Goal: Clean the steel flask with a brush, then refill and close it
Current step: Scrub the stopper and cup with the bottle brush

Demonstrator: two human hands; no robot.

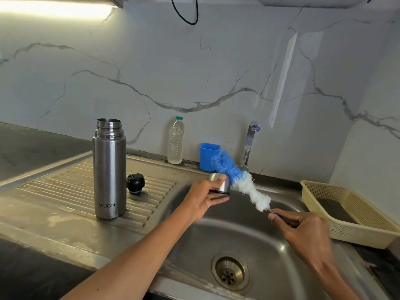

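The steel flask [109, 169] stands upright and uncapped on the ribbed drainboard [71, 191], left of the sink. Its black stopper [135, 183] lies beside it on the right. Over the sink basin [238, 234] my left hand [205, 198] holds the flask's steel cup lid [220, 184] between thumb and fingers. My right hand [303, 230] grips the thin handle of a bottle brush [240, 180] with blue and white bristles. The bristles lie against the lid's right side, blue tip pointing up and left.
A tap [250, 144] rises behind the sink. A blue plastic holder [208, 156] and a clear water bottle [176, 141] with a green cap stand at the marble wall. A cream plastic basket [350, 213] sits on the counter right of the sink. The drain [229, 272] is near the front.
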